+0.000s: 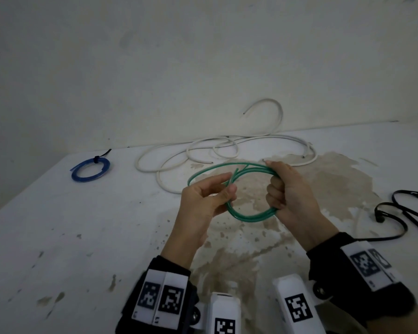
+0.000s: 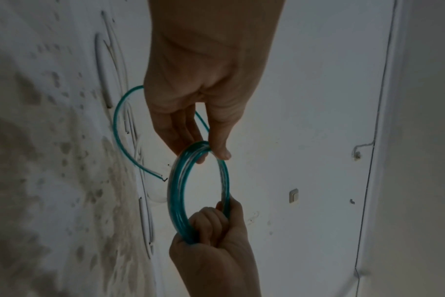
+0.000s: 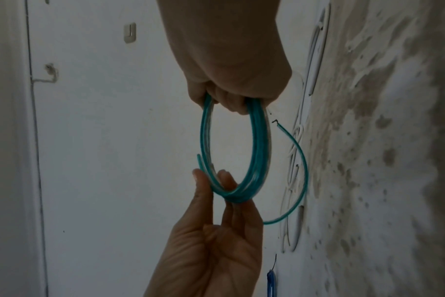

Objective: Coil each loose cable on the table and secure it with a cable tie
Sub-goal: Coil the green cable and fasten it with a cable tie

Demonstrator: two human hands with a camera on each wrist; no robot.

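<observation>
A green cable (image 1: 249,214) is wound into a small coil held above the stained white table (image 1: 82,237). My right hand (image 1: 287,189) grips the coil's right side in a fist. My left hand (image 1: 210,196) pinches the coil's left side between thumb and fingers. One loose green end arcs out behind the coil toward the far side. In the left wrist view the coil (image 2: 175,201) hangs between the left hand (image 2: 203,120) above and the right hand (image 2: 211,241) below. The right wrist view shows the coil (image 3: 257,152), the right hand (image 3: 231,80) and the left hand (image 3: 216,231).
A loose white cable (image 1: 203,150) sprawls at the back by the wall. A blue coil (image 1: 89,168) fastened with a black tie lies at the far left. Black cable ties (image 1: 401,213) lie at the right edge. The table's near left is bare.
</observation>
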